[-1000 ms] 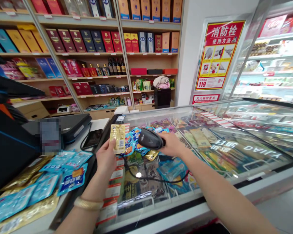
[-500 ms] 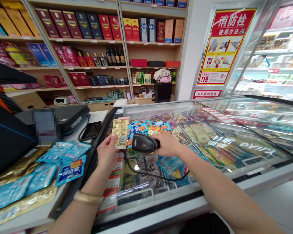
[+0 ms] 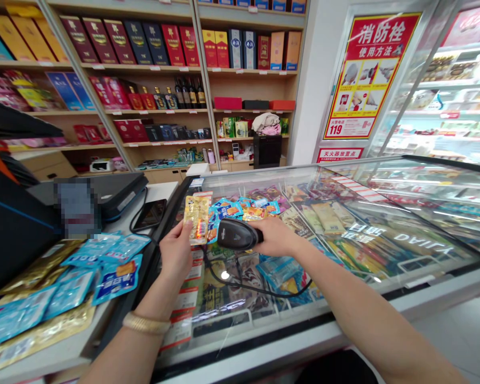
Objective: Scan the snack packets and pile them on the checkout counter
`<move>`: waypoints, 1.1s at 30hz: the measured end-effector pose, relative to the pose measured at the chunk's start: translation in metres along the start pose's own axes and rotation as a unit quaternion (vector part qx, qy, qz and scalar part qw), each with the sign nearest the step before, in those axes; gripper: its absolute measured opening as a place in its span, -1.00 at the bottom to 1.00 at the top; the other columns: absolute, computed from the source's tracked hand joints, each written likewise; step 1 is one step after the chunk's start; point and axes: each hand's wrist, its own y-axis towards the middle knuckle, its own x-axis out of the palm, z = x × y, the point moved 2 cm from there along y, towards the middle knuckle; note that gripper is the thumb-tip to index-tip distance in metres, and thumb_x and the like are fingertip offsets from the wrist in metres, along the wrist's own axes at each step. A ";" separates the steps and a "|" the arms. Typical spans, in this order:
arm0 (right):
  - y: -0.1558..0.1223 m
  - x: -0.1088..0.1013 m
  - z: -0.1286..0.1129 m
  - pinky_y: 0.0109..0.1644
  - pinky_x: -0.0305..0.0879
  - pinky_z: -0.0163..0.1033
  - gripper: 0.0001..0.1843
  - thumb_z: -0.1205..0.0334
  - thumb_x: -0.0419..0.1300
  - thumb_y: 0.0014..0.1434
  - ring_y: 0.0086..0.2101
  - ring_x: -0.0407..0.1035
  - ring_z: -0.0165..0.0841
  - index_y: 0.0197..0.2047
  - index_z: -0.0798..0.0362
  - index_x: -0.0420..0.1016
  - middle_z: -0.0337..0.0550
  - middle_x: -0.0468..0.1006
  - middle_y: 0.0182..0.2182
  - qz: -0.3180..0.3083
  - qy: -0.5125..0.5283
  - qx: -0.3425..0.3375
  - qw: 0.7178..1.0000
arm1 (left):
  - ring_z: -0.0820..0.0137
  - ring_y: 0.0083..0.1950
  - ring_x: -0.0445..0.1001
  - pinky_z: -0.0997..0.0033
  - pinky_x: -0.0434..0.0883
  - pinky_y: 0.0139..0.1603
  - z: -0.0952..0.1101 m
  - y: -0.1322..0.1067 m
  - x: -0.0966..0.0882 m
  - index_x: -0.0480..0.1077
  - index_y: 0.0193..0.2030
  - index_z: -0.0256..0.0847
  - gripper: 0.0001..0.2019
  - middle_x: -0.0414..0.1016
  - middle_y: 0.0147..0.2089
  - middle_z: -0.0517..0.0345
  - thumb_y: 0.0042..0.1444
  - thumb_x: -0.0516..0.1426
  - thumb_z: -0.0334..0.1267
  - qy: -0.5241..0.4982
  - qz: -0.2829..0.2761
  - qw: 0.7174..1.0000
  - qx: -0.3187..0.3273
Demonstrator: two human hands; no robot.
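My left hand (image 3: 176,255) pinches a small gold snack packet (image 3: 196,220) and holds it upright over the glass freezer lid (image 3: 384,234). A red glow shows on the packet's barcode label. My right hand (image 3: 276,236) grips a black corded barcode scanner (image 3: 236,234), its head pointed left at the packet from a few centimetres away. The scanner's black cable (image 3: 256,290) loops down over the lid. Several blue and gold packets (image 3: 244,208) lie on the glass just behind both hands.
Blue and gold packets (image 3: 64,288) are piled on the white counter (image 3: 60,352) at left, beside a black till screen (image 3: 12,229) and a dark phone (image 3: 150,214). Shelves of boxed goods (image 3: 152,48) stand behind. A chilled display (image 3: 444,101) and a red poster (image 3: 364,74) are on the right.
The scanner has moved down and left, closer to the gold packet, and a red glow now shows on the packet's label. The camera has tilted down slightly.
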 end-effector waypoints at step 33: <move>-0.011 -0.019 0.095 -0.21 0.32 -0.21 -0.56 0.05 0.23 0.08 -0.19 0.51 -0.10 0.03 -0.01 0.52 -0.02 0.63 -0.20 0.213 -0.090 0.260 0.937 | -0.26 0.04 0.46 0.01 0.41 -0.10 0.097 0.079 -0.118 0.44 -0.40 -0.28 -0.51 0.50 -0.07 -0.42 -0.17 0.20 0.20 0.867 -0.006 0.490 0.089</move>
